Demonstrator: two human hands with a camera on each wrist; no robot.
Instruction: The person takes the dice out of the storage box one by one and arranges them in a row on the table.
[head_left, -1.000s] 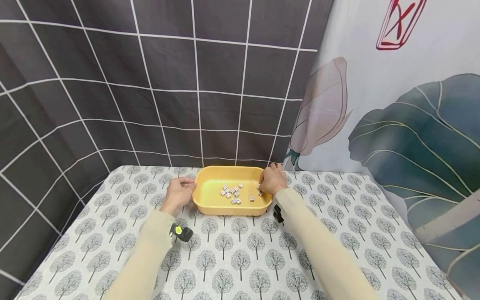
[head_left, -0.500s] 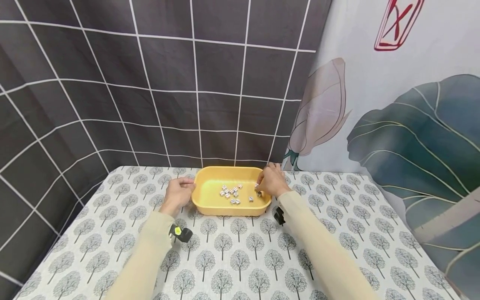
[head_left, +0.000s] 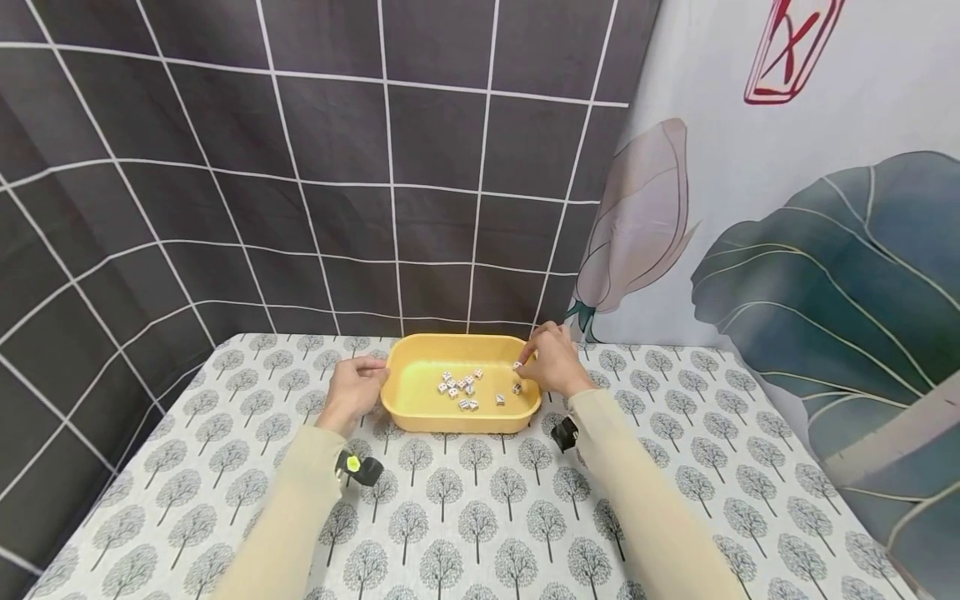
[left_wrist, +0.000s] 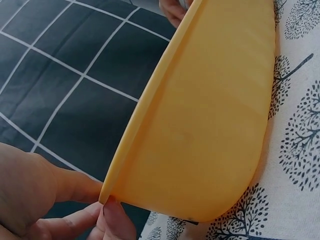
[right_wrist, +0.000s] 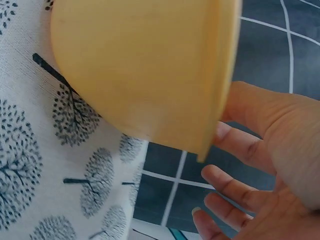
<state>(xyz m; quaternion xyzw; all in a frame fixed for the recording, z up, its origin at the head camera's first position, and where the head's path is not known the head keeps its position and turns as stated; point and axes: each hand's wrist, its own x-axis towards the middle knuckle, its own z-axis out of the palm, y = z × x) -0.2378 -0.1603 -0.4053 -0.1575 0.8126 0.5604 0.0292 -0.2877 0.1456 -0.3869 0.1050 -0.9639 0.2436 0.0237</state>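
Observation:
A yellow oblong plastic basin [head_left: 423,423] stands on the table with several small white dice [head_left: 468,382] scattered over its floor. My left hand [head_left: 352,392] pinches the basin's left rim; in the left wrist view its thumb [left_wrist: 120,220] lies against the outer wall. At the right end, my right hand [head_left: 556,363] reaches over the rim and pinches one die [head_left: 517,366] between thumb and index finger, above another die [head_left: 517,389] on the floor. In the right wrist view the basin wall [right_wrist: 150,75] hides that die, and the other fingers [right_wrist: 235,190] spread loosely outside the rim.
A white cloth with a grey tree print [head_left: 442,500] covers the table. Right behind the basin hangs a dark curtain with white grid lines [head_left: 322,208]. A white curtain with lotus print [head_left: 720,167] hangs at the right.
My right hand has lifted slightly with the die, raising it away from the one beneath. The left hand keeps its grip on the rim, and the basin stays in place.

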